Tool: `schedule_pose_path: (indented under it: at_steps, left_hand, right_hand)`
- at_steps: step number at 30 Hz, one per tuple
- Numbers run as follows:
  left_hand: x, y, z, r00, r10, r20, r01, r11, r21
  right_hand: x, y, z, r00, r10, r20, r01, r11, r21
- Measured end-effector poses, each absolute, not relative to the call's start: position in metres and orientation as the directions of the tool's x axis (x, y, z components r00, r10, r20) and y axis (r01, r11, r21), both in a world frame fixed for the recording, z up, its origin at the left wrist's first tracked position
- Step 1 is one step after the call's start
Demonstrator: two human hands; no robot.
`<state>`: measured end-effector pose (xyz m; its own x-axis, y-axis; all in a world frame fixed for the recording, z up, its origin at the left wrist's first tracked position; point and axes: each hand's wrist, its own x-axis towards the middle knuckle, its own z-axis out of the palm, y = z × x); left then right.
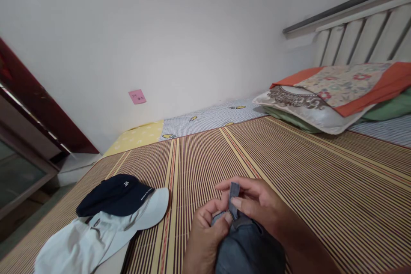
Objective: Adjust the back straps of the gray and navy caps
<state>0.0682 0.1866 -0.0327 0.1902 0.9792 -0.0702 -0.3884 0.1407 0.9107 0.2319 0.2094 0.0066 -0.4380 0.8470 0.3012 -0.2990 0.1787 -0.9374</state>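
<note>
A blue-grey cap [250, 248] is held at the bottom centre, its adjustment strap [234, 195] sticking up between my hands. My left hand [207, 233] pinches the cap by the small buckle at the base of the strap. With thumb and fingers, my right hand [257, 199] grips the strap from the right side. Part of the cap is cut off by the lower edge of the view. To the left lie a navy cap [112, 197] with small white lettering and a pale cap [80, 244], the navy one partly resting against the pale one.
A striped bamboo mat [199, 167] covers the bed. Pillows [305, 107] with an orange floral cloth [349, 83] on top lie at the right, by a white radiator [369, 36]. A pink note [137, 96] is stuck on the wall [192, 43].
</note>
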Motion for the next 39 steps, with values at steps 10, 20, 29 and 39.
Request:
schedule_pose_path:
  at_steps: [10, 20, 29, 39]
  left_hand:
    - [0.070, 0.186, -0.028, 0.317, 0.945, 0.084, -0.456, 0.075, 0.887]
    - [0.073, 0.182, -0.034, 0.375, 0.925, 0.054, -0.500, 0.153, 0.852]
    - [0.073, 0.180, -0.034, 0.314, 0.949, 0.012, -0.436, 0.133, 0.890]
    - [0.076, 0.177, -0.029, 0.170, 0.980, 0.102, -0.110, -0.084, 0.990]
  right_hand:
    - [0.239, 0.213, -0.006, -0.526, 0.732, 0.433, -0.640, -0.006, -0.768]
    - [0.241, 0.197, 0.021, -0.351, 0.920, 0.176, -0.363, 0.040, -0.931]
    - [0.248, 0.199, 0.018, -0.309, 0.921, 0.236, 0.125, 0.285, -0.950]
    - [0.254, 0.197, 0.021, -0.300, 0.908, 0.294, 0.241, 0.370, -0.897]
